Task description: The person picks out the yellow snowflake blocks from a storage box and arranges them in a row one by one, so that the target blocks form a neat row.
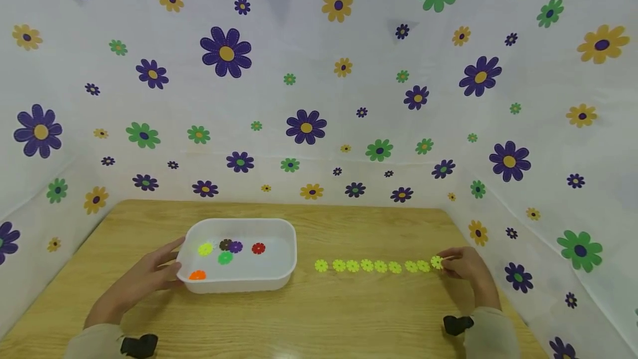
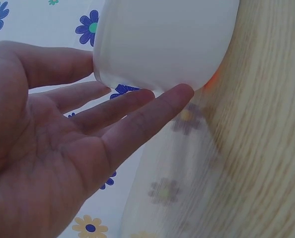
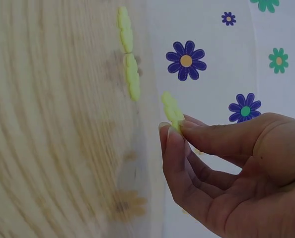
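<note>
My right hand (image 1: 461,263) pinches a yellow-green flower-shaped plastic disc (image 3: 172,110) between thumb and fingertips, just above the tabletop. It is at the right end of a row of several matching discs (image 1: 366,265) lying flat on the table. With fairly straight fingers, my left hand (image 1: 149,276) touches the left end of a white plastic tray (image 1: 239,287) from outside. Inside the tray lie an orange disc (image 1: 197,275), a yellow-green one (image 1: 205,249), a green one (image 1: 226,258), a brown one (image 1: 226,244), a purple one (image 1: 236,247) and a red one (image 1: 258,248).
The wood-grain table (image 1: 319,320) holds the tray at left and the row at right. White cloth (image 1: 319,93) printed with flowers rises behind the table and along both sides, close to the right hand. A dark band (image 1: 139,346) sits on each sleeve.
</note>
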Action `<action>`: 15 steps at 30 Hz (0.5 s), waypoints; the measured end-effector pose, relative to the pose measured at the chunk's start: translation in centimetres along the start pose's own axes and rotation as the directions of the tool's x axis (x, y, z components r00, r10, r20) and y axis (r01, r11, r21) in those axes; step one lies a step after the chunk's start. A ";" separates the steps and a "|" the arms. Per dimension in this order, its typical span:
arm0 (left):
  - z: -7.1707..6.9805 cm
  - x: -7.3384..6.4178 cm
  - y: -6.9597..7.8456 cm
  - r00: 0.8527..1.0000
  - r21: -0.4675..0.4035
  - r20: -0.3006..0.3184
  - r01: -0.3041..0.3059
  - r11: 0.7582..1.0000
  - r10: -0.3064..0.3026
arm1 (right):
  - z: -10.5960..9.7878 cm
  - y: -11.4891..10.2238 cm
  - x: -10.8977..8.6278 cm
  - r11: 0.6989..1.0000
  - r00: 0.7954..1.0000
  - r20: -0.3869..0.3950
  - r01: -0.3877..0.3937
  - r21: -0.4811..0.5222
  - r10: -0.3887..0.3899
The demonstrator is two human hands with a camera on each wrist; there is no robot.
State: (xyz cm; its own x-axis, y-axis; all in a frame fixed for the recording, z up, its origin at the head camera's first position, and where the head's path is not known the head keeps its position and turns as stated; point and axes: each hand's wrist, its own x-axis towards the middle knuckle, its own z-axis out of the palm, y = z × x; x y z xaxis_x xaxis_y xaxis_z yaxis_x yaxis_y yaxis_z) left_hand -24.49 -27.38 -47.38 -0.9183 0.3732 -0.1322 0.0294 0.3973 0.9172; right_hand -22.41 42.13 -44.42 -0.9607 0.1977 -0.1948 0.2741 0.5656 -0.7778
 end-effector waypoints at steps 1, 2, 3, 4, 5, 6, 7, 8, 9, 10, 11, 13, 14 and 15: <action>0.0 0.0 0.0 1.000 -0.002 -0.002 0.002 1.000 -0.002 | 0.0 0.1 0.1 1.000 1.000 -0.007 -0.003 -0.002 0.003; 0.0 0.0 0.0 1.000 -0.003 -0.002 0.000 1.000 0.000 | 0.0 0.2 0.1 1.000 1.000 -0.013 -0.007 -0.006 0.007; 0.0 0.0 0.0 1.000 0.000 -0.002 -0.001 1.000 0.001 | 0.0 0.3 0.1 1.000 1.000 -0.019 -0.014 -0.012 0.014; 0.0 0.0 0.0 1.000 0.002 -0.002 -0.002 1.000 0.002 | 0.0 0.4 0.2 1.000 0.999 -0.023 -0.022 -0.014 0.022; 0.0 0.0 0.0 1.000 0.005 -0.003 -0.003 1.000 0.003 | 0.0 0.5 0.2 0.999 0.999 -0.029 -0.034 -0.014 0.034; 0.0 0.0 0.0 1.000 0.005 -0.003 -0.006 1.000 0.006 | 0.0 0.5 0.2 0.999 0.999 -0.030 -0.040 -0.015 0.040; 0.0 0.0 0.0 1.000 0.005 -0.003 -0.008 1.000 0.008 | 0.0 0.6 0.2 0.999 0.998 -0.031 -0.047 -0.015 0.046; -0.1 0.0 0.0 1.000 0.007 -0.004 -0.008 1.000 0.008 | 0.1 0.8 0.3 0.998 0.998 -0.033 -0.054 -0.015 0.054; -0.1 0.0 -0.1 1.000 0.006 -0.003 -0.011 1.000 0.011 | 0.1 0.9 0.3 0.998 0.998 -0.035 -0.060 -0.016 0.059; -0.1 0.0 -0.1 1.000 0.004 -0.003 -0.012 1.000 0.012 | 0.1 1.0 0.4 0.998 0.998 -0.036 -0.061 -0.017 0.060; -0.1 0.0 -0.1 1.000 0.006 -0.003 -0.008 1.000 0.008 | 0.1 1.1 0.4 0.998 0.997 -0.040 -0.062 -0.020 0.061; -0.1 0.0 0.0 1.000 0.006 -0.003 -0.003 1.000 0.003 | 0.2 1.3 0.5 0.998 0.997 -0.052 -0.065 -0.027 0.064; -0.1 0.0 0.0 1.000 0.006 -0.003 -0.001 1.000 0.001 | 0.2 1.4 0.6 0.997 0.997 -0.055 -0.063 -0.031 0.062; -0.1 0.0 0.0 1.000 0.005 -0.003 0.000 1.000 0.000 | 0.2 1.5 0.6 0.997 0.997 -0.058 -0.061 -0.036 0.059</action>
State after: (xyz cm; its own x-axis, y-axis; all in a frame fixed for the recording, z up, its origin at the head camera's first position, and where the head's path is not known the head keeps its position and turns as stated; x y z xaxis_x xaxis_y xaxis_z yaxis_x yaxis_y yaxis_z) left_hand -24.52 -27.45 -47.30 -0.9195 0.3706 -0.1308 0.0314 0.4011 0.9155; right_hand -22.61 42.97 -45.78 -0.9387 0.2768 -0.2054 0.3337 0.5807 -0.7426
